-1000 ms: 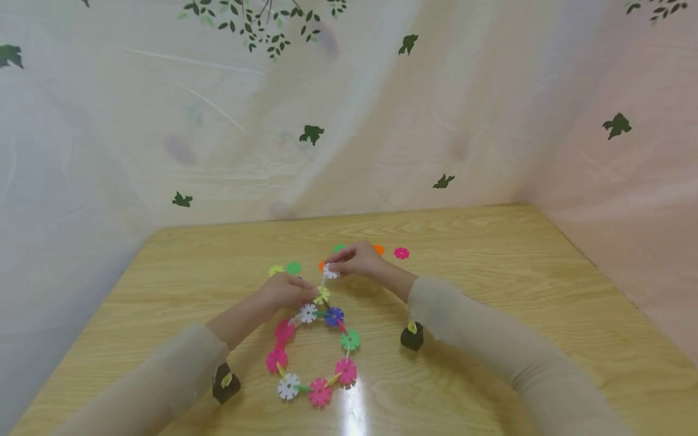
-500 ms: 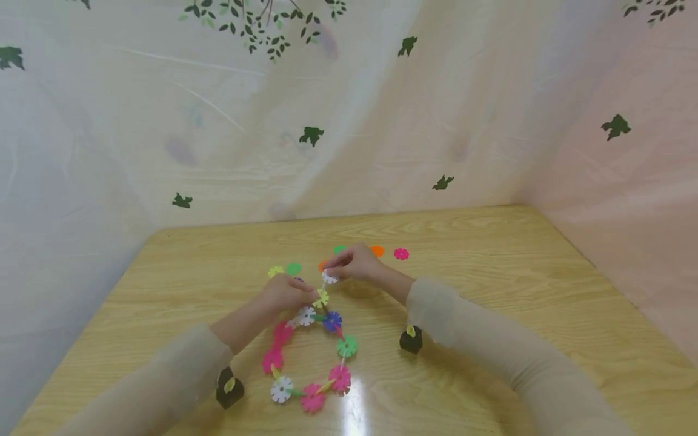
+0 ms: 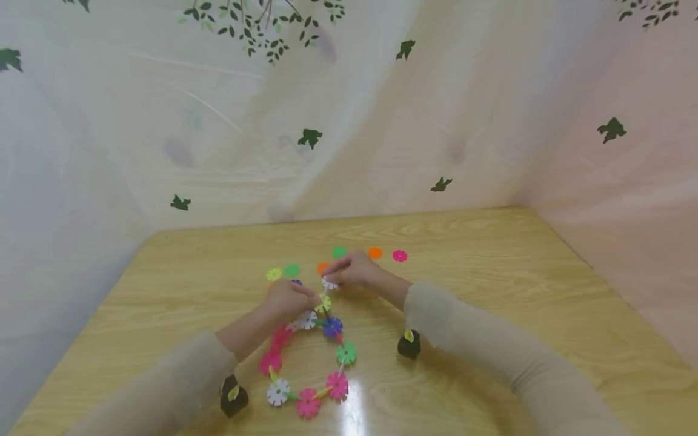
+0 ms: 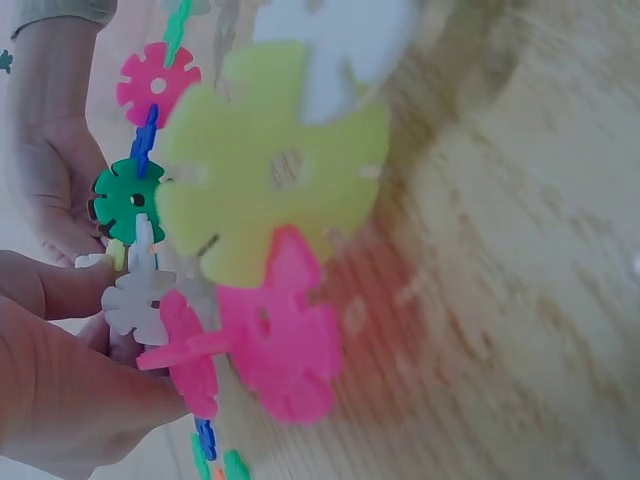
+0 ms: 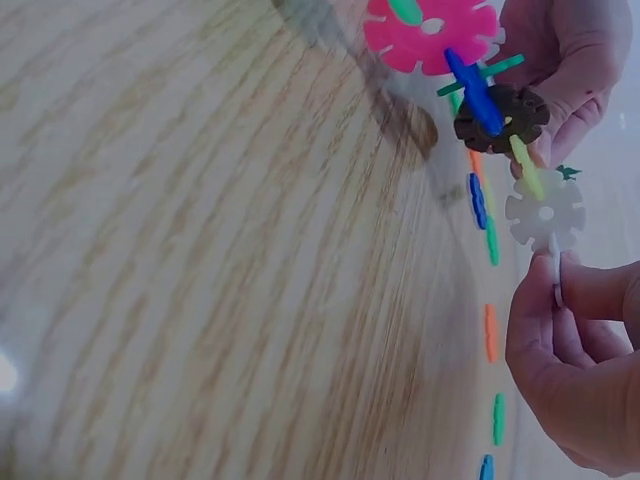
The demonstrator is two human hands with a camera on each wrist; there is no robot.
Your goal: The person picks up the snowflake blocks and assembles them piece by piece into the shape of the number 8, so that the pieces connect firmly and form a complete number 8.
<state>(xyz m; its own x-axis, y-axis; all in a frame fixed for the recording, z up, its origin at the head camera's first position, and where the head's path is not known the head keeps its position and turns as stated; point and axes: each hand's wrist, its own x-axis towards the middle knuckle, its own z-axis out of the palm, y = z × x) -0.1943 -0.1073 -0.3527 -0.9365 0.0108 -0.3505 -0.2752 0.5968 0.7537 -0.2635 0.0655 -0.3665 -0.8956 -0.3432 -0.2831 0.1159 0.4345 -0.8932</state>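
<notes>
A ring-shaped chain of notched plastic flower discs hangs in pink, white, green and blue, joined by discs seen edge-on. My left hand pinches the chain near its top, fingertips at a yellow flower disc. To its right and farther back, my right hand pinches a white flower disc at the chain's upper end. In the right wrist view, thumb and fingers hold a white disc edge-on, joined to a translucent white one. Left-hand fingertips are partly hidden behind discs in the left wrist view.
Loose discs lie flat on the wooden table beyond the hands, including green, orange, pink and yellow ones. A leaf-patterned curtain stands behind the table. Dark wrist cameras hang under the sleeves.
Both hands have come slightly nearer the body, still pinching the chain. The lower part of the ring has swung a little left and nearer. The head view has tilted slightly.
</notes>
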